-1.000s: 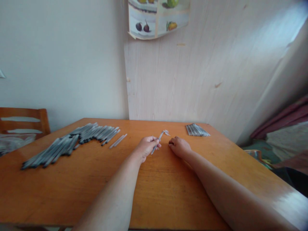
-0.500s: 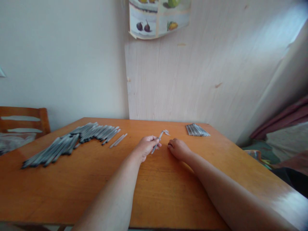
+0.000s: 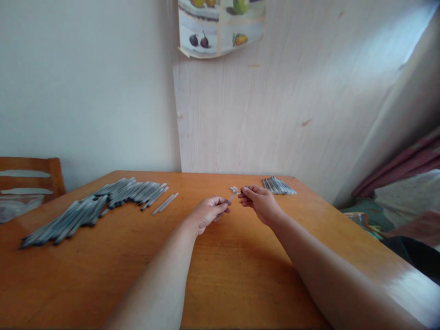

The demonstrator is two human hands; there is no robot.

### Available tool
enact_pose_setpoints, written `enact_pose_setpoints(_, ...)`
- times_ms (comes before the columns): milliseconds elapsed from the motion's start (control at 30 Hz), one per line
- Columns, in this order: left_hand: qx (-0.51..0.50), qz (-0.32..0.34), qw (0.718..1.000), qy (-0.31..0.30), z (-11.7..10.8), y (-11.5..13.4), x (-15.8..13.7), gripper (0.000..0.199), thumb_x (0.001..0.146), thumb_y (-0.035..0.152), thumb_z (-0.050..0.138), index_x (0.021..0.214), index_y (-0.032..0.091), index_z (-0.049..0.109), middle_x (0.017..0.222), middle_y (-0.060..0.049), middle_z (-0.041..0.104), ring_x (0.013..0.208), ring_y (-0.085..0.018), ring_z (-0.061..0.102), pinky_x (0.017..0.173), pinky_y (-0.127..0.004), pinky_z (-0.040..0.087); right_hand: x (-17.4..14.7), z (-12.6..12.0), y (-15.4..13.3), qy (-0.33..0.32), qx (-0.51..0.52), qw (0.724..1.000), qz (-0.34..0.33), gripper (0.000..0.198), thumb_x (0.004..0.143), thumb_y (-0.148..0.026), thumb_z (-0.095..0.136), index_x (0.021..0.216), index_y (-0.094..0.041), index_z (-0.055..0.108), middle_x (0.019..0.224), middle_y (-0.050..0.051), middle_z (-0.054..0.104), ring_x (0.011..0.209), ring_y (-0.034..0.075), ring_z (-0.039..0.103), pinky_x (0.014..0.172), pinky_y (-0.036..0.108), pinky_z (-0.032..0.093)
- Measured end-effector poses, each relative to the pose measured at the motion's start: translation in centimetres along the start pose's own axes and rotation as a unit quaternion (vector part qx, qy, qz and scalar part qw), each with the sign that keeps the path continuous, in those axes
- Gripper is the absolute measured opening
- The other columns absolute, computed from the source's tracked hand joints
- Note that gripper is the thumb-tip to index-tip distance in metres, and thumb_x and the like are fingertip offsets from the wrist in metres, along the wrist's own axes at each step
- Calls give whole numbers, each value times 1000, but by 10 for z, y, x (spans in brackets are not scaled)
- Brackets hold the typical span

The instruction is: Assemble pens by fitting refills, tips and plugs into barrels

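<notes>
My left hand [image 3: 209, 213] is closed on a slim, clear pen barrel [image 3: 233, 198], which slants up and away to the right. Close to the barrel's far end, my right hand [image 3: 259, 202] is raised with thumb and fingers pinched together. Something small and dark may show at its fingertips, too small to name. Just beyond the barrel lie small pale pieces [image 3: 234, 189] on the table. A few clear tubes [image 3: 166, 203] rest to the left of my left hand.
On the left of the wooden table [image 3: 220, 279] spreads a large pile of clear pens with dark ends [image 3: 134, 193]. A neat row of similar pens [image 3: 278, 185] lies at the back right. A chair [image 3: 51, 178] stands beyond the left edge, and a wall closes off the back.
My right hand has lifted from the table and moved toward the barrel's far end, its fingers now pinched. My left hand still holds the barrel. The view has shifted slightly.
</notes>
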State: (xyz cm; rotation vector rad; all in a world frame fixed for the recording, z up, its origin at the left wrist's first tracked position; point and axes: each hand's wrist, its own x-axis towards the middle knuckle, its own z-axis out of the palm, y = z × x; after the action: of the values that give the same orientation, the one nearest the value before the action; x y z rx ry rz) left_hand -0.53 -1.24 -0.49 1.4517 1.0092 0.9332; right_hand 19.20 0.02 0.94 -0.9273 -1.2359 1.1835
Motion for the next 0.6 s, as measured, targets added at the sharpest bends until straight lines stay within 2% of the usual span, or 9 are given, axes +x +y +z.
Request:
enact_pose_setpoints(267,4,-5,1000,-4,2,3,-2,34,74,43,66,95,16,67,86,-7,68,68,-12,52,59,-24,30,-4,4,-3,-6,-17,999,-33,36,69,-48,73,79,-14,66,71,4,65,55,9,50,52,24,41)
enact_pose_setpoints(600,2,-6,1000,-12,2,0,0,36,74,43,67,98,16,66,86,-6,68,65,-11,50,56,-24,28,-7,7,-5,-20,-35,999,-37,33,72,-47,71,74,-15,65,69,3,62,53,9,49,50,24,39)
